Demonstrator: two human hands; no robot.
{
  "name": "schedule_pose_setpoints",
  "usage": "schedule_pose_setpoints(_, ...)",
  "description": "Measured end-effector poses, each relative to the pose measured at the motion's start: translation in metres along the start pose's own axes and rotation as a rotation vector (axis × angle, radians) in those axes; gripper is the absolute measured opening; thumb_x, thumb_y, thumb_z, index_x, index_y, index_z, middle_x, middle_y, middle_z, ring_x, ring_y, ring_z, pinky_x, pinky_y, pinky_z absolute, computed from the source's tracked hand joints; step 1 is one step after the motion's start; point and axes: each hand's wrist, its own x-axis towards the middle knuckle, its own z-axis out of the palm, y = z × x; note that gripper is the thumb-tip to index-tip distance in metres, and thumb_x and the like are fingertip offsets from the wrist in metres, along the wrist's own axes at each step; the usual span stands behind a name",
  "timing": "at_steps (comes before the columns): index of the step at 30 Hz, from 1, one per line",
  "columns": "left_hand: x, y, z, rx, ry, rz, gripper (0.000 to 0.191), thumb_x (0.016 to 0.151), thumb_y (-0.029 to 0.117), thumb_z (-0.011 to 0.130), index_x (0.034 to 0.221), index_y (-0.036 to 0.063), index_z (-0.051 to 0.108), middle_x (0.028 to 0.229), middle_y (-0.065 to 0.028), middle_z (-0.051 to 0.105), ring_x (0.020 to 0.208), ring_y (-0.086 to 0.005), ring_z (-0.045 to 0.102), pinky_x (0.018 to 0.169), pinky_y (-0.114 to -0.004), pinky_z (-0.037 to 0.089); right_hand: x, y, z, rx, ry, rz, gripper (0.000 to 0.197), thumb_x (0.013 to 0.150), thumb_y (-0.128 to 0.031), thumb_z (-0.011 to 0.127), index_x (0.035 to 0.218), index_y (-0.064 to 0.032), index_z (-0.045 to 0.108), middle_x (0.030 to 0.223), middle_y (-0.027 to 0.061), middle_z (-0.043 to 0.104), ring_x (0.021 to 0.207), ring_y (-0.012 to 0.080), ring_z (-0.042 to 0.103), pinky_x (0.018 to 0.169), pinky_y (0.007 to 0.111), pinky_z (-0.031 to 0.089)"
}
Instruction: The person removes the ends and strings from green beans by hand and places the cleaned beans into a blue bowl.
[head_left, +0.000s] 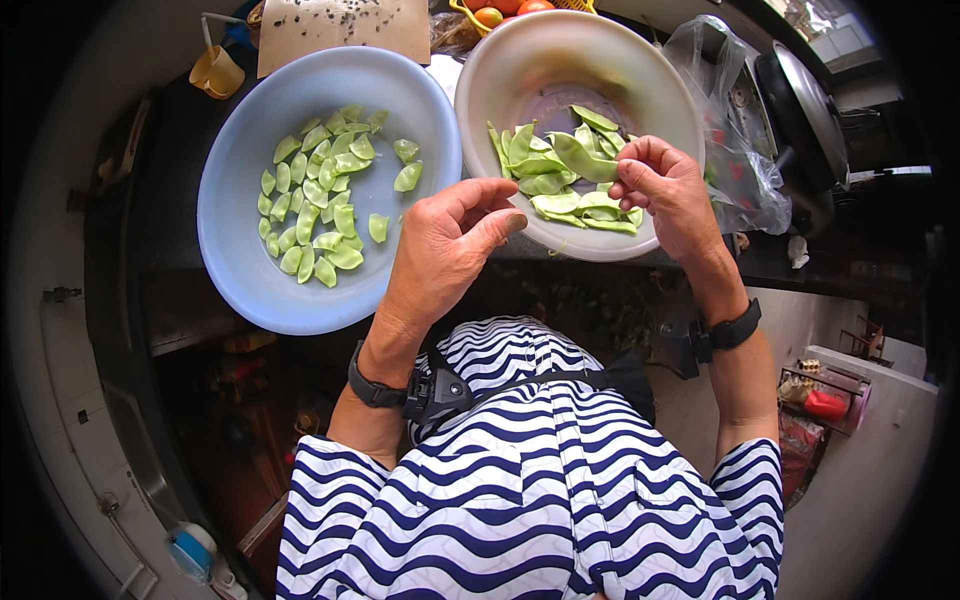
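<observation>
My right hand (664, 187) pinches a flat green bean pod (577, 157) by one end, over the off-white basin (484, 82). Whole flat bean pods (546, 184) lie in a pile beneath it. At that basin's near left rim is my left hand (457, 240), thumb and forefinger apart with nothing visible between them; its other fingers are curled and partly hidden. To the left stands a light blue basin (232, 247). Many short, broken bean pieces (315, 193) are spread over its floor, a few of them apart on the right side.
Behind the basins lie a board (345, 30) with dark bits and a yellow basket (480, 22) of tomatoes. A yellow cup (217, 73) stands at the back left. On the right are a clear plastic bag (742, 180) and a lidded pan (806, 112). The dark counter's edge (757, 259) runs before me.
</observation>
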Motion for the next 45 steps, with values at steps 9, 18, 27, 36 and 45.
schedule_pose_setpoints(9, 0.014, -0.001, 0.019, -0.347, -0.175, -0.006, 0.023, 0.089, 0.013, 0.064, 0.105, -0.0038, 0.066, 0.074, -0.0007, 0.062, 0.055, -0.0042, 0.049, 0.047, -0.018, 0.035, -0.052, 0.007, 0.031, -0.054, -0.131, -0.013, 0.017, 0.088, -0.012, 0.06, 0.101, -0.0007, 0.059, 0.082, 0.0006, 0.061, 0.069, 0.0065, 0.059, 0.057, 0.019, 0.046)
schedule_pose_setpoints(18, 0.005, 0.005, 0.022, -0.35, -0.557, -0.329, 0.018, 0.086, 0.018, 0.066, 0.092, 0.0002, 0.067, 0.068, 0.005, 0.056, 0.053, 0.0003, 0.041, 0.046, -0.016, 0.028, -0.054, -0.003, 0.023, 0.064, -0.36, -0.036, 0.009, 0.086, -0.006, 0.063, 0.091, -0.0001, 0.059, 0.073, -0.0011, 0.058, 0.061, 0.0036, 0.052, 0.053, 0.017, 0.042)
schedule_pose_setpoints(27, -0.001, 0.001, 0.02, -0.388, -0.572, -0.29, 0.017, 0.085, 0.019, 0.066, 0.089, 0.0015, 0.065, 0.07, 0.0045, 0.057, 0.054, 0.0005, 0.043, 0.046, -0.015, 0.027, -0.053, 0.001, 0.024, 0.109, -0.457, 0.024, 0.014, 0.085, -0.011, 0.066, 0.083, -0.0019, 0.056, 0.07, -0.0019, 0.055, 0.057, 0.0042, 0.05, 0.05, 0.018, 0.04)
schedule_pose_setpoints(36, 0.018, -0.004, -0.014, -0.581, 0.198, -0.017, 0.023, 0.094, 0.02, 0.059, 0.099, -0.002, 0.063, 0.073, -0.0002, 0.059, 0.049, -0.0031, 0.044, 0.044, -0.017, 0.036, -0.072, -0.002, 0.028, -0.271, -0.671, -0.265, 0.015, 0.078, -0.007, 0.07, 0.075, -0.0011, 0.056, 0.066, 0.0028, 0.056, 0.058, 0.0119, 0.051, 0.054, 0.026, 0.041)
schedule_pose_setpoints(45, 0.006, 0.003, 0.01, -0.425, 0.002, 0.064, 0.02, 0.088, 0.012, 0.067, 0.098, -0.0031, 0.062, 0.073, -0.0014, 0.061, 0.05, -0.0031, 0.046, 0.043, -0.017, 0.034, -0.065, -0.015, 0.046, -0.169, -0.206, 0.052, 0.01, 0.088, -0.007, 0.06, 0.091, 0.0004, 0.065, 0.073, 0.0005, 0.061, 0.062, 0.0052, 0.056, 0.057, 0.019, 0.048)
